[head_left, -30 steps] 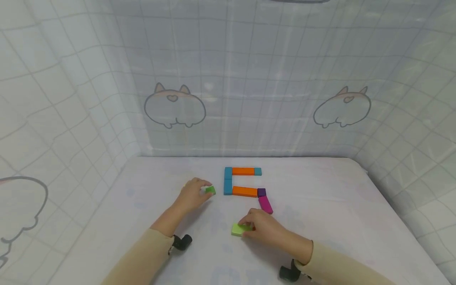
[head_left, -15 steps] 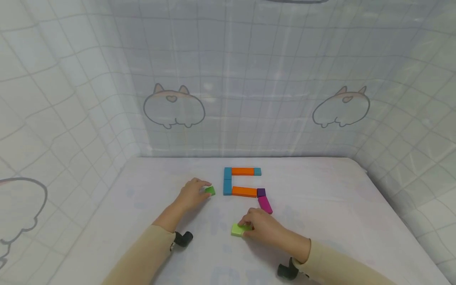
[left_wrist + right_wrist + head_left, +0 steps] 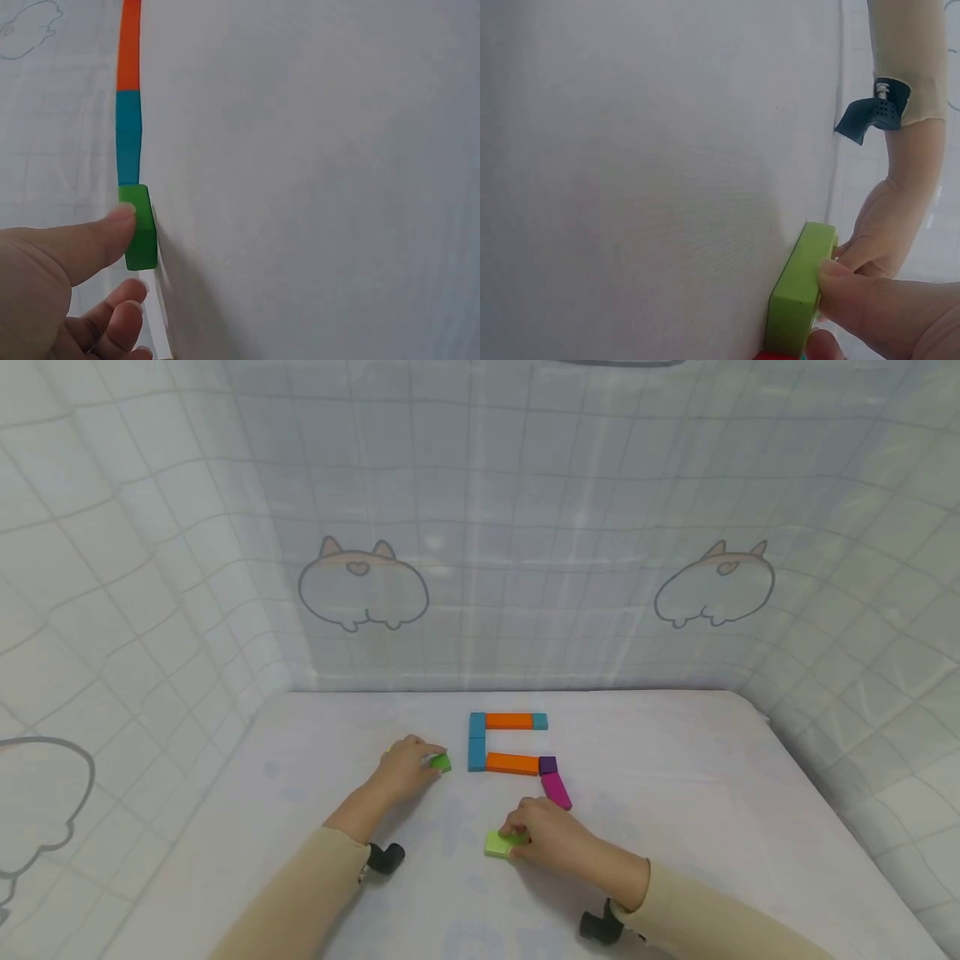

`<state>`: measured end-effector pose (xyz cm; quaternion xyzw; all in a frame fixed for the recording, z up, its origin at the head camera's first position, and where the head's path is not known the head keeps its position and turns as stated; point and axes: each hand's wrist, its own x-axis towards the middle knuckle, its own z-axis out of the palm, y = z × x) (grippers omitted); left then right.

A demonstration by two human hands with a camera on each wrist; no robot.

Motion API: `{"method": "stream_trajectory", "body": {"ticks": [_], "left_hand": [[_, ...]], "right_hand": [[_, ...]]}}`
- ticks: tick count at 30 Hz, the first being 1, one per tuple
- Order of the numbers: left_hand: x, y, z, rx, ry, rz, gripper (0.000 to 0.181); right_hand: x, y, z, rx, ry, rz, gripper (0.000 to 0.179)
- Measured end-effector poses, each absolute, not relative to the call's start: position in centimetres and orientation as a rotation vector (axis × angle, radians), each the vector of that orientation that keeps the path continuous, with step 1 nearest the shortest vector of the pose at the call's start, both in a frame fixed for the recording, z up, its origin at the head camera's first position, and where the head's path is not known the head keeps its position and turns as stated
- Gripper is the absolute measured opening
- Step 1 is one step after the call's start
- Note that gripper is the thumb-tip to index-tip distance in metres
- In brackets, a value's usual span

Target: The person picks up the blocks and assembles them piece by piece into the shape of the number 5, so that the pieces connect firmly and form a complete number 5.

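Note:
My left hand [image 3: 405,767] pinches a small green block [image 3: 138,232] left of the blue blocks; the thumb lies on its face in the left wrist view. Nearer the front, my right hand [image 3: 551,832] holds a flat lime-green block [image 3: 802,281] between thumb and fingers, low over the white table. A sliver of a red piece [image 3: 778,355] shows beside that block's near end, mostly hidden. Beyond the hands lies a row shape: two blue blocks [image 3: 477,753], two orange bars [image 3: 513,764], a small teal block [image 3: 540,722], a purple block [image 3: 548,765] and a slanted magenta block [image 3: 557,791].
A white cloth covers the table [image 3: 660,827]. Behind it and along both sides hangs a gridded curtain [image 3: 525,610] printed with animal outlines. Black wrist cameras are strapped at both sleeves, the right camera [image 3: 602,927] close over the cloth.
Both hands keep their holds on the green and lime-green blocks. The head view drifts slightly, so the scene sits a little further left; the colored blocks stay in their arrangement.

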<state>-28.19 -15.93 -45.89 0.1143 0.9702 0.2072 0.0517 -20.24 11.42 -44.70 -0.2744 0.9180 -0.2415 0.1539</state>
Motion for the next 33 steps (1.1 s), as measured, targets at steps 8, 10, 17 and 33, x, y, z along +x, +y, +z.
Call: {"method": "stream_trajectory", "body": {"ticks": [8, 10, 17, 33], "left_hand": [[-28.0, -15.8, -45.7, 0.306, 2.938, 0.638, 0.04], [-27.9, -15.8, -45.8, 0.301, 2.936, 0.641, 0.04], [-27.4, -15.4, -45.9, 0.292, 2.915, 0.605, 0.038], [-25.4, -14.1, -45.1, 0.349, 2.851, 0.608, 0.035]], "right_hand": [[-20.1, 11.4, -44.5, -0.781, 2.633, -0.687, 0.024], [-20.2, 11.4, -44.5, -0.781, 2.633, -0.688, 0.024], [-20.3, 11.3, -44.8, -0.771, 2.628, -0.695, 0.023], [-20.4, 11.2, -44.8, -0.787, 2.646, -0.666, 0.022]]}}
